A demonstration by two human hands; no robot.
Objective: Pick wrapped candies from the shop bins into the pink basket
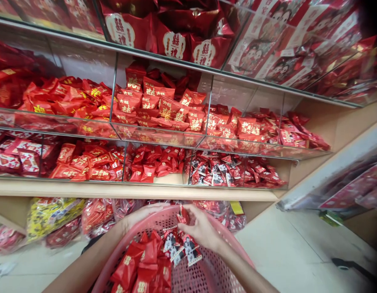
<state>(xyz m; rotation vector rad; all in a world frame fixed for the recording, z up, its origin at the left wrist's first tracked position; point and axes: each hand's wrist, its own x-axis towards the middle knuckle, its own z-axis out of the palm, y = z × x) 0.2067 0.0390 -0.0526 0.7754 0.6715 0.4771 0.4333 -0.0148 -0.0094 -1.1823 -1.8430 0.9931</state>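
Glass-fronted shelves [157, 138] rise beyond a pink perforated basket [209, 269], which could tip if the left hand [142, 215], grip unclear, slips while the right hand [202, 228] pinches a red packet [184, 214].

At 12 o'clock, red gift bags [175, 47] read "囍" above "禮". At 11 o'clock, shelf packets [150, 101] bear "大旺" over "囍" in gold. Print is too blurred to read on the yellow bag [54, 217] at 8 o'clock and the loose red packets [127, 264] at 7.
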